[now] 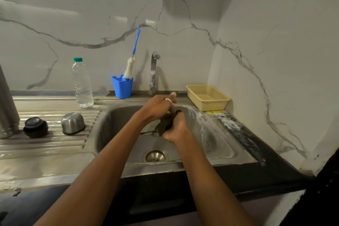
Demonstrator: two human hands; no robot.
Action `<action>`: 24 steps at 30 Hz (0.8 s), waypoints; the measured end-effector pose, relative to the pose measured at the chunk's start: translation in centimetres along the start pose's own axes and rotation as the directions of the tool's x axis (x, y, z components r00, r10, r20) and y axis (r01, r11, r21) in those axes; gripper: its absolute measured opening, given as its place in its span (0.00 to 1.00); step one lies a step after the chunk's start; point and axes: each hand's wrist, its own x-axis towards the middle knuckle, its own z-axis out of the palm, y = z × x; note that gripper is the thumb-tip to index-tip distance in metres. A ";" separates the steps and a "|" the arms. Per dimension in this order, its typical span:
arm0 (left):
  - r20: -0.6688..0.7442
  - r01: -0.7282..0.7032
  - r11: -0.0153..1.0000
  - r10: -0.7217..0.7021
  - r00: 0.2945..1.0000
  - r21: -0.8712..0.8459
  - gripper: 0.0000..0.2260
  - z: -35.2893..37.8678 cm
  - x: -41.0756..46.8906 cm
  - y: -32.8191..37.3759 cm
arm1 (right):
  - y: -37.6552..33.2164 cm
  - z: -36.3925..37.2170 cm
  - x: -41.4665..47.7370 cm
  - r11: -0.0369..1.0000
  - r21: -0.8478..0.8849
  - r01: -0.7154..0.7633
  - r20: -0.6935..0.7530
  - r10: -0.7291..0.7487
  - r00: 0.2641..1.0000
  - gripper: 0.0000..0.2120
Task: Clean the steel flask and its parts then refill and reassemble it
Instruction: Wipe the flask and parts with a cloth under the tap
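Head view: left of the sink basin [113,121], the flask body [7,108] is stood upright, steel cup [73,123] inverted, black stopper [35,127] between them; a dark scrub pad [167,122] is gripped over the basin by left hand [156,108] and right hand [177,131], the left judged nearer the parts.

— What sort of place is this?
— A home kitchen, at the washing-up corner. A steel sink [113,124] is set into a black counter [256,174], with a ribbed drainboard [55,145] to one side and a tap [153,73] behind it.
— Anything else that says kitchen?
— Marble-look wall panels [91,14], a bottle brush [129,69] standing in a blue cup [122,88], a plastic water bottle [82,86] and a small yellow basket [214,103] beside the sink.
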 end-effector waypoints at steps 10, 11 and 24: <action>-0.302 -0.038 0.997 0.018 0.953 -0.061 0.11 -2.1 -0.6 -1.0 | -0.9 1.6 0.1 0.998 0.006 0.068 0.001 -0.068 0.998 0.40; -0.320 -0.044 0.998 0.031 0.947 -0.034 0.09 -2.3 -0.8 -1.4 | -0.7 2.0 -0.2 0.997 0.020 0.074 -0.006 -0.074 0.997 0.39; -0.743 0.144 0.970 0.051 0.667 0.196 0.12 -9.8 -9.2 -6.0 | 7.7 7.8 -3.6 0.948 0.260 0.182 -0.001 -0.188 0.982 0.35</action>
